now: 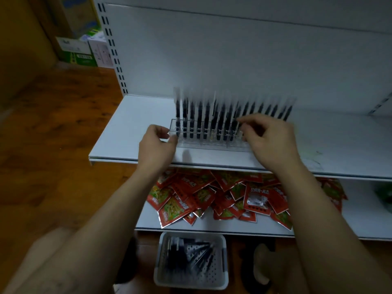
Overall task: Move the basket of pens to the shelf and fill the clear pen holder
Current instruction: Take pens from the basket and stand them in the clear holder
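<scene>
The upper white metal shelf (127, 132) carries a clear plastic pen holder (212, 143) standing near its front edge. The lower white shelf (360, 219) bears a loose heap of red foil packets (212, 198). On the brown wooden floor (53, 145) sits a white perforated plastic basket (191, 282), apparently holding dark pens.

Pretty clearly a small shop, I'd say. I'm at one of those white metal retail racks with a slotted upright (112, 49) and a flat back panel (233, 60). Pens (199, 117) stand in a row in a clear holder (212, 145) on the shelf (127, 128), display style. The level below has a heap of identical red snack packets (212, 198). Printed cartons (80, 49) are stacked in the corner on the wood floor (53, 128).
</scene>
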